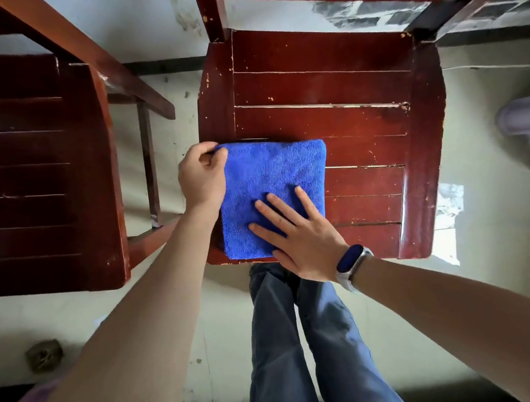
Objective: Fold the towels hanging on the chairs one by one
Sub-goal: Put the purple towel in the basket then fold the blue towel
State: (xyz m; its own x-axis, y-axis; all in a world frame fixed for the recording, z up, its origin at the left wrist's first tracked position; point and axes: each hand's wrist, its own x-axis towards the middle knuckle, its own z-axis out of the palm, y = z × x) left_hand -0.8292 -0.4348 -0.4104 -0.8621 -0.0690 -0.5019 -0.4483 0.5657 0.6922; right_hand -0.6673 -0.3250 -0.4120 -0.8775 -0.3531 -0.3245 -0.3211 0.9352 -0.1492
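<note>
A: Where is the towel?

B: On the front left part of the right chair seat, folded to a thick, near-square pad; its near edge lies along the seat's front edge.

A: And the hands?

B: The left hand is curled at the far left corner, thumb and fingers pinching the cloth there; the right hand lies flat on the near right part, fingers straight and spread, pressing down; a band sits on that wrist.

A: Which step, then?

B: I judge it the last of this towel's folding: squaring the corner and smoothing the pad flat; the layers look even, so little seems left.

A: What does the next move call for?

B: Probably letting go of the corner without dragging the top layer; lifting the palm straight up so the pad keeps its shape; then turning to another towel.

A: Is one in sight?

B: None that I can see; the left chair shows only a bare seat, and both chair backs are mostly out of frame; so looking up comes first.
</note>
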